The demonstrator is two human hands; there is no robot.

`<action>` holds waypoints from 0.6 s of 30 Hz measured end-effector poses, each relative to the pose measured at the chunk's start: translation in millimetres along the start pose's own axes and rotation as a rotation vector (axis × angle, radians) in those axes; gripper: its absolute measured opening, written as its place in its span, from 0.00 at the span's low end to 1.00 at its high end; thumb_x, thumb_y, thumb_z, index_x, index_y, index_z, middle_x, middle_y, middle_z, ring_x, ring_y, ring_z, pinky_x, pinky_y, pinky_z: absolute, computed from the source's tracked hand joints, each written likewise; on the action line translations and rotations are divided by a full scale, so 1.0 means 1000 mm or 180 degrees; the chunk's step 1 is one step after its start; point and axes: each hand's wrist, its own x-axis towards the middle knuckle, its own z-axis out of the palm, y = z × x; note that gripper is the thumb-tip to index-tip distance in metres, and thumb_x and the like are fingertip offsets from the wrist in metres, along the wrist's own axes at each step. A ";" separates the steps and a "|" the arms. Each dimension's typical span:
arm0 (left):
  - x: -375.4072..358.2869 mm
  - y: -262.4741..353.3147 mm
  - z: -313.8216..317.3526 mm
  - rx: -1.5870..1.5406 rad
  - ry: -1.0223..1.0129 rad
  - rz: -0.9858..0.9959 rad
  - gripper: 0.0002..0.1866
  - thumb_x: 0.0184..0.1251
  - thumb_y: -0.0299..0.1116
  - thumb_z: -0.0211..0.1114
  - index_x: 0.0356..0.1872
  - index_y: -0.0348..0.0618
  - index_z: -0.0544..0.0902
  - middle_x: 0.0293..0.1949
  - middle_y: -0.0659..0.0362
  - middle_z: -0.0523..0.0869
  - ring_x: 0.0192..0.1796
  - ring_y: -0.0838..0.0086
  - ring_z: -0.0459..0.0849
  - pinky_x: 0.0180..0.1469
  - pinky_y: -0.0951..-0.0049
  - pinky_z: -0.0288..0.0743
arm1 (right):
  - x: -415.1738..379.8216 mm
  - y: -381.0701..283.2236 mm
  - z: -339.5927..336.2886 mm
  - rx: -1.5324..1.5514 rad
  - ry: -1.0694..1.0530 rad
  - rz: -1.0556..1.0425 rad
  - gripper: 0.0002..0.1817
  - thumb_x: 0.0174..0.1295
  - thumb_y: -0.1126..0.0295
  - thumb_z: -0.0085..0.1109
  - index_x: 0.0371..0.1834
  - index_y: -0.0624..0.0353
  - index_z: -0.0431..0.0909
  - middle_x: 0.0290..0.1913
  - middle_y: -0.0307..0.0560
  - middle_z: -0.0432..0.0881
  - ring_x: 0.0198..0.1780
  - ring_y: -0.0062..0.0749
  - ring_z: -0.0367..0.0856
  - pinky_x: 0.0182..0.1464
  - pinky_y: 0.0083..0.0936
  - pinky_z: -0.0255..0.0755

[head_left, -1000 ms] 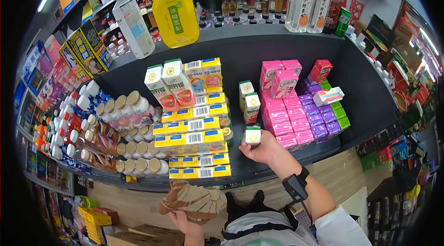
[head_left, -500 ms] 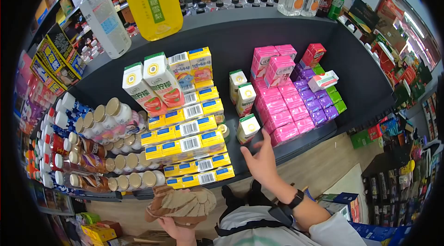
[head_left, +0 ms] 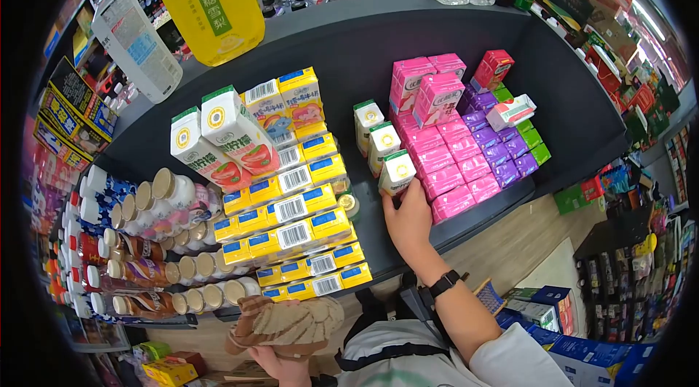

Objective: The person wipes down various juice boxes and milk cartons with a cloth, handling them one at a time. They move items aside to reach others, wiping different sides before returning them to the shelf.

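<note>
Right hand (head_left: pixel 408 218) half-curled, thumb and finger against front white carton (head_left: pixel 397 168), 1 of 3 beside pink boxes (head_left: pixel 445 152); firm grip unclear. Left hand (head_left: pixel 278 364), fingers partly hidden, clasps brown cloth (head_left: pixel 291 325).

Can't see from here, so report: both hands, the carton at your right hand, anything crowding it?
Right hand at front white carton, grip unclear. Left hand holding brown cloth. Carton upright; two similar ones behind, pink boxes close on its right.

Room left of cartons (head_left: pixel 383 144), pink boxes (head_left: pixel 440 161) blocking right
</note>
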 end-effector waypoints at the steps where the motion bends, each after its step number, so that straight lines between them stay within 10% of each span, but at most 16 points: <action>1: 0.000 -0.001 0.000 -0.0026 -0.0036 0.0009 0.31 0.80 0.54 0.41 0.74 0.45 0.60 0.62 0.41 0.76 0.60 0.50 0.80 0.62 0.48 0.76 | 0.001 0.000 0.001 -0.0010 0.0013 -0.0006 0.26 0.60 0.62 0.71 0.55 0.62 0.70 0.45 0.61 0.81 0.44 0.60 0.83 0.40 0.48 0.78; 18: -0.014 0.001 0.018 0.0073 0.0073 0.0116 0.29 0.81 0.49 0.41 0.72 0.39 0.61 0.58 0.38 0.79 0.57 0.49 0.82 0.60 0.48 0.77 | -0.006 -0.011 -0.015 0.0061 0.0206 -0.0461 0.37 0.57 0.65 0.73 0.66 0.68 0.64 0.56 0.64 0.77 0.51 0.57 0.82 0.51 0.42 0.78</action>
